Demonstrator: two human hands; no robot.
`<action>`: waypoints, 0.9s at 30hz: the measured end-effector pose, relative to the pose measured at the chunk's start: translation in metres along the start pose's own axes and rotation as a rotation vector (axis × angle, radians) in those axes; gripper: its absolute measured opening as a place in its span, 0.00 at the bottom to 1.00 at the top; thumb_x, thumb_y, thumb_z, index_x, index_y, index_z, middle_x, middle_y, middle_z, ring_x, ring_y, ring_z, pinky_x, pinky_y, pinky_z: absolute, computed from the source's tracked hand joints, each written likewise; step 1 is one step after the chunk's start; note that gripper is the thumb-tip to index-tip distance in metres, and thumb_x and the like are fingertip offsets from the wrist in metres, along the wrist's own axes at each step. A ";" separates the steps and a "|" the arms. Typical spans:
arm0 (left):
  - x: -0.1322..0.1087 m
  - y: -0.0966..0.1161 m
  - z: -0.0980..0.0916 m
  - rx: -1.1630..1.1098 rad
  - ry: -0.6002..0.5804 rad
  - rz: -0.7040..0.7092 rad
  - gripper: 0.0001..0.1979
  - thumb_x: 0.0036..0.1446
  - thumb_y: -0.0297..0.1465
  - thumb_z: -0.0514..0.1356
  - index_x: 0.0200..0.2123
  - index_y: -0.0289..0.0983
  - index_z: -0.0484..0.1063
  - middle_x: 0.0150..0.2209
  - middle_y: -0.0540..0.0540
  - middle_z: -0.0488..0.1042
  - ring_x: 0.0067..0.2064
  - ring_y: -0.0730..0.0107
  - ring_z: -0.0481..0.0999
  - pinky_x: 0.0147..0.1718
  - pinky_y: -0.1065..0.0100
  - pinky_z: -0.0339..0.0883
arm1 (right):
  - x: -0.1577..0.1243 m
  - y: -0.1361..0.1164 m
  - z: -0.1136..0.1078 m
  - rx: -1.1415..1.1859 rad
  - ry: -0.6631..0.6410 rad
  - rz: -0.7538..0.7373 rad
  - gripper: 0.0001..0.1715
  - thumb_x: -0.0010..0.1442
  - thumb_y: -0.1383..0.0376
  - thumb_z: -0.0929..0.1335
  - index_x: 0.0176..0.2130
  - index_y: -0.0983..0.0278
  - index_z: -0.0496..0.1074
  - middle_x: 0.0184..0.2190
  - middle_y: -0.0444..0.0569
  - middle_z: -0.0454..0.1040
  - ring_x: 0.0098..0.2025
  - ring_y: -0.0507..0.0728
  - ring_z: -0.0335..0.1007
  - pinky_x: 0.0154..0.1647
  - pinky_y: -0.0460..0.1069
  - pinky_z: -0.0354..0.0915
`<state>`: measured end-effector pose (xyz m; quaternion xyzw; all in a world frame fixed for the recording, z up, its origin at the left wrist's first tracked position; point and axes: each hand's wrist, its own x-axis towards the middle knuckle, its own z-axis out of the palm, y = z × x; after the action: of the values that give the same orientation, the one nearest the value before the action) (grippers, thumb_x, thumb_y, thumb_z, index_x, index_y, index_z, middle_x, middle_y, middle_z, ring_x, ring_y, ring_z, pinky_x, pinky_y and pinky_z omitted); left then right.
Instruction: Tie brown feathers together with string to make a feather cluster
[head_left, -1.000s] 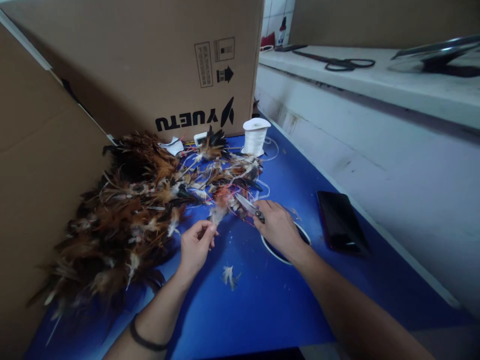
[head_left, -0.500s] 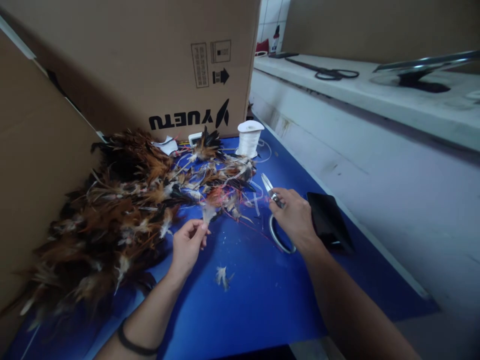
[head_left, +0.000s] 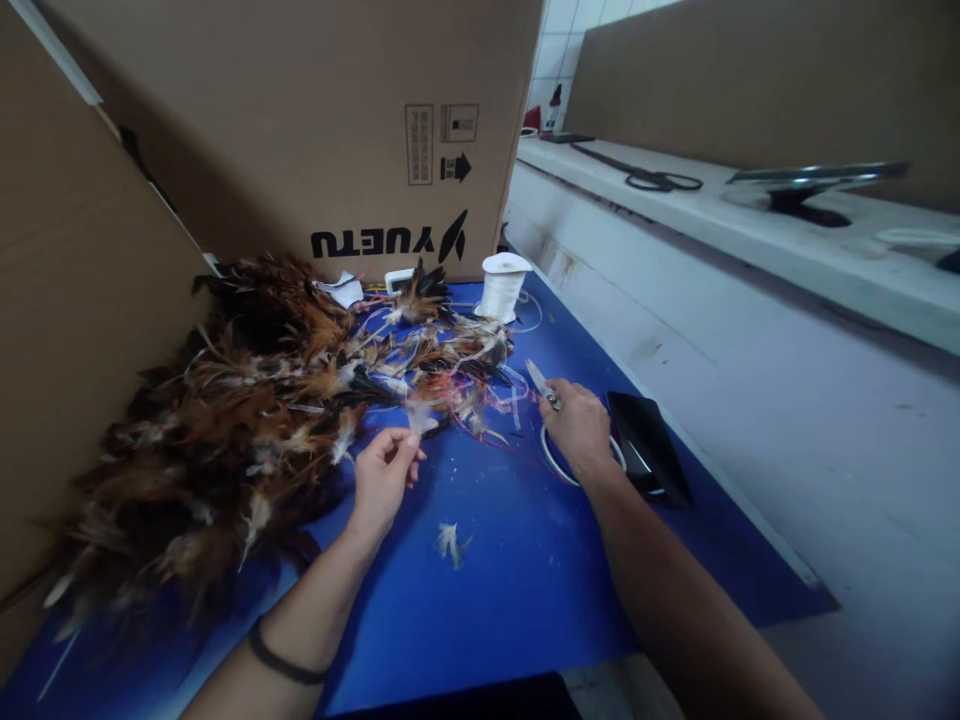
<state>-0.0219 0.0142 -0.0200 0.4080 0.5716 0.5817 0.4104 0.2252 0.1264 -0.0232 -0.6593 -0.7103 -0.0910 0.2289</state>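
Between thumb and fingers, my left hand (head_left: 384,474) pinches a small pale feather (head_left: 421,415) with its fluffy end pointing away from me. My right hand (head_left: 581,428) is closed around a pair of scissors (head_left: 541,380), near the pivot; the blades point forward and a large loop handle shows below the hand. Brown and black feathers (head_left: 292,400) lie in a big heap to the left and beyond my left hand. Red threads (head_left: 451,388) tangle among the feathers at the middle. A small tuft of down (head_left: 451,545) lies on the blue tabletop (head_left: 495,610) between my forearms.
A white spool of ribbon (head_left: 501,288) stands at the back, before a large cardboard box (head_left: 262,120). Beside my right hand lies a dark flat tablet-like object (head_left: 646,445). On the white ledge (head_left: 720,220) at right rest black scissors (head_left: 652,178) and a propped device (head_left: 817,185).
The view has shifted slightly. My right hand has tilted with the scissors, whose loop handle now shows on both sides of the hand. My left hand keeps its pinch on the feather.
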 end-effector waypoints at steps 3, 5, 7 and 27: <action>0.002 -0.002 0.000 -0.030 0.010 0.006 0.12 0.53 0.38 0.59 0.27 0.35 0.68 0.19 0.54 0.67 0.17 0.81 0.62 0.15 0.78 0.56 | -0.001 -0.006 -0.008 0.014 0.071 -0.084 0.14 0.59 0.64 0.63 0.41 0.67 0.73 0.35 0.57 0.74 0.37 0.62 0.67 0.40 0.54 0.61; 0.002 -0.003 0.000 -0.043 0.011 0.003 0.12 0.52 0.39 0.59 0.27 0.35 0.68 0.18 0.54 0.66 0.17 0.81 0.61 0.15 0.78 0.56 | -0.001 -0.016 -0.015 0.135 0.104 -0.181 0.13 0.60 0.65 0.62 0.39 0.66 0.74 0.36 0.56 0.74 0.39 0.61 0.66 0.43 0.55 0.61; 0.002 -0.003 0.000 -0.048 0.010 0.004 0.12 0.52 0.39 0.60 0.27 0.35 0.68 0.18 0.54 0.67 0.17 0.81 0.61 0.15 0.78 0.56 | 0.002 -0.030 -0.019 0.325 0.051 -0.300 0.13 0.60 0.67 0.61 0.39 0.65 0.74 0.36 0.53 0.74 0.40 0.59 0.67 0.44 0.53 0.62; 0.004 -0.001 -0.001 -0.068 -0.017 0.030 0.12 0.52 0.38 0.58 0.27 0.35 0.68 0.20 0.53 0.69 0.16 0.81 0.62 0.14 0.77 0.57 | 0.019 -0.053 -0.018 0.615 -0.310 -0.278 0.12 0.57 0.59 0.62 0.32 0.65 0.68 0.28 0.48 0.72 0.30 0.54 0.68 0.35 0.49 0.63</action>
<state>-0.0240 0.0181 -0.0206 0.4070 0.5419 0.6036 0.4201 0.1767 0.1299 0.0107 -0.4630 -0.8135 0.1975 0.2913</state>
